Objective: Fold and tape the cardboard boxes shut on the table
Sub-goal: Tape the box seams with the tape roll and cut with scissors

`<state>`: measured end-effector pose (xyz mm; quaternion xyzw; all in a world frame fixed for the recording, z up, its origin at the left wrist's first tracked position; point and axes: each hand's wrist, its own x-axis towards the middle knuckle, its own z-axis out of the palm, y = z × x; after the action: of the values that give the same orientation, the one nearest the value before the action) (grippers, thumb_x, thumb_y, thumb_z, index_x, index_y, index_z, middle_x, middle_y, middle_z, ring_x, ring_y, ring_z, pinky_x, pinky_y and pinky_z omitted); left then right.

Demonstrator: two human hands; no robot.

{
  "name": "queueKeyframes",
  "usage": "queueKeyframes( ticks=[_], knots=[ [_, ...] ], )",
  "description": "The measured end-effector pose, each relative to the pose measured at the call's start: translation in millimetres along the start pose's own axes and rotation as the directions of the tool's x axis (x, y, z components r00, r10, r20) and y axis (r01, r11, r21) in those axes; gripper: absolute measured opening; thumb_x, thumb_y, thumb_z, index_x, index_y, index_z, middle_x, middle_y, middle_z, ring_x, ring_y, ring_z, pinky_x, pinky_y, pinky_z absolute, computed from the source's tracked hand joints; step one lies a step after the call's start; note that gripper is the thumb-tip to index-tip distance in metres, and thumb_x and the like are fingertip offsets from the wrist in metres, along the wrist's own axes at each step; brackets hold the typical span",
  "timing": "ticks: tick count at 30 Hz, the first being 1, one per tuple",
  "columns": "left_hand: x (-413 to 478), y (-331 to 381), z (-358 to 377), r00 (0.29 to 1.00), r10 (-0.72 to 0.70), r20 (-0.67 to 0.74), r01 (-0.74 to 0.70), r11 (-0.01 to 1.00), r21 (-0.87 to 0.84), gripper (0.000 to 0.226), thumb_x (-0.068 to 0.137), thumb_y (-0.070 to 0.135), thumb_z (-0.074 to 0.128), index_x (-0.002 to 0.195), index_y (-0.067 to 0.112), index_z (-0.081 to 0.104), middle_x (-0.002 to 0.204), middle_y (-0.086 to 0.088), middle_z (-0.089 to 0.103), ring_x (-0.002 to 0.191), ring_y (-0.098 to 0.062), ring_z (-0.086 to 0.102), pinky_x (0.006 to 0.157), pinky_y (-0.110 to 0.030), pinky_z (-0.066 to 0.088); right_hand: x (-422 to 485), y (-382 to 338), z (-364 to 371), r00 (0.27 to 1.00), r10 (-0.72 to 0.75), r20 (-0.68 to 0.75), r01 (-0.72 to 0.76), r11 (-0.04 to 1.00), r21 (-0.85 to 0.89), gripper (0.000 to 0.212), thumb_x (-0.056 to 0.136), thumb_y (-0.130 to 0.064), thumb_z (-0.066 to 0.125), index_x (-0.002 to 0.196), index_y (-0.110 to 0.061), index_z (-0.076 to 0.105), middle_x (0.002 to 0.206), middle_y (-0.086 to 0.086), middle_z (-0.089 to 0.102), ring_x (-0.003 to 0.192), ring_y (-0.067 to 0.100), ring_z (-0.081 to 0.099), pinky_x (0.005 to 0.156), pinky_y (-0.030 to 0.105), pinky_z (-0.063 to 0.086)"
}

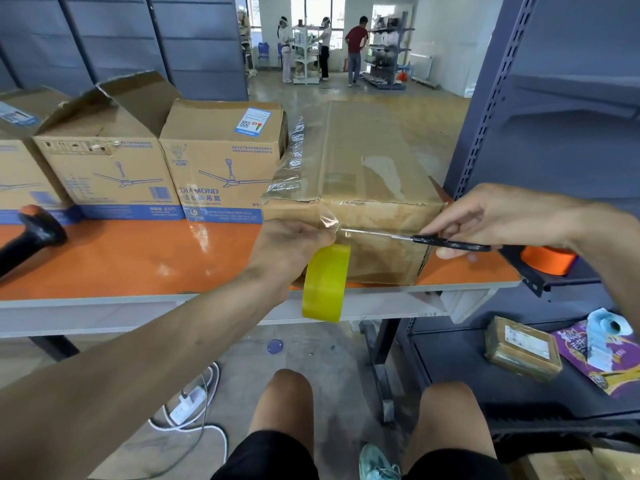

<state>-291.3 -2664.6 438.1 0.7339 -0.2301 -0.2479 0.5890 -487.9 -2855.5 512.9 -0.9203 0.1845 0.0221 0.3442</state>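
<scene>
The fingers (320, 237) of the left hand (294, 242) are curled tightly around the top of one yellow tape roll (323, 284), which hangs upright in front of the surface edge. A strip of clear tape (329, 221) runs from the roll up onto the front face of the large box (363, 161). The right hand (498, 216) grips one pair of scissors (433, 241) by its black handles, fingers bent around them. The blades lie level and point left, with their tips at the tape strip just beside the left hand; how far apart the blades are cannot be determined. The large box stands at the right end of the orange surface (138, 258), its top flaps down and glossy tape along its left edge and front corner. Four cardboard boxes stand on the surface in total. The other three carry a ceiling-fan print and stand in a row to the left: the closed fan box (221, 161) touching the large box, the open fan box (104, 150) with raised flaps beside it, and the cut-off fan box (17, 168) at the frame edge. One black handheld device (31, 237) lies near the left end. One orange roll (549, 259) sits behind the right hand. On the lower shelf (467, 362) at right lie one wrapped parcel (523, 348) and one purple packet (575, 355). Three people stand in the far room.
</scene>
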Motion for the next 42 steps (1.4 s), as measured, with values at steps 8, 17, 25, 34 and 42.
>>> queueKeyframes(
  ticks=[8,17,25,34,42],
  knots=[
    [-1.4,-4.5,3.8,0.999,0.001,-0.043,-0.003,0.998,-0.067,0.015,0.083,0.024,0.082,0.073,0.016,0.074,0.074,-0.004,0.068,0.071,-0.021,0.06,0.067,-0.031,0.049,3.0,13.3,-1.9,0.999,0.008,-0.042,-0.007,1.0,0.015,0.038,0.059,-0.044,0.083,0.097,-0.043,0.079,0.082,0.002,0.076,0.06,0.014,0.066,0.062,0.014,0.051],
    [1.9,-1.8,0.8,0.999,0.003,-0.039,-0.003,1.0,0.011,0.013,0.082,0.023,0.081,0.076,0.012,0.077,0.071,-0.001,0.068,0.067,-0.018,0.06,0.063,-0.028,0.049,-21.5,-2.0,-7.2,0.99,-0.11,-0.093,0.111,0.994,0.01,0.043,0.064,-0.05,0.081,0.106,-0.052,0.074,0.095,-0.007,0.076,0.077,0.006,0.071,0.072,0.012,0.052],
    [0.5,4.5,-2.3,0.999,-0.003,-0.039,0.006,0.998,0.07,0.009,0.08,0.021,0.082,0.077,0.013,0.079,0.088,-0.011,0.077,0.072,-0.02,0.067,0.071,-0.037,0.06,54.0,-60.4,37.3,0.756,-0.434,-0.49,0.131,0.833,-0.537,0.058,0.093,-0.033,0.068,0.139,-0.057,0.043,0.117,-0.017,0.061,0.099,0.008,0.059,0.066,0.015,0.038],
    [2.5,0.9,-8.0,0.999,-0.011,-0.034,0.01,0.999,-0.038,0.024,0.082,0.014,0.08,0.097,-0.005,0.074,0.08,-0.01,0.067,0.072,-0.019,0.06,0.066,-0.029,0.047,91.7,-52.6,74.9,0.741,-0.463,-0.487,0.019,0.739,-0.673,0.055,0.087,-0.046,0.062,0.138,-0.039,0.045,0.121,-0.003,0.054,0.117,0.026,0.053,0.07,0.035,0.037],
    [5.7,-1.9,-16.0,0.998,-0.028,0.05,0.027,1.0,0.015,0.013,0.081,0.027,0.084,0.083,0.016,0.078,0.071,0.004,0.073,0.059,-0.008,0.066,0.06,-0.023,0.054,90.9,-42.0,94.6,0.65,-0.53,-0.545,-0.028,0.7,-0.714,0.058,0.077,-0.04,0.074,0.128,-0.032,0.048,0.112,-0.004,0.049,0.113,0.023,0.049,0.063,0.031,0.034]
  ],
)
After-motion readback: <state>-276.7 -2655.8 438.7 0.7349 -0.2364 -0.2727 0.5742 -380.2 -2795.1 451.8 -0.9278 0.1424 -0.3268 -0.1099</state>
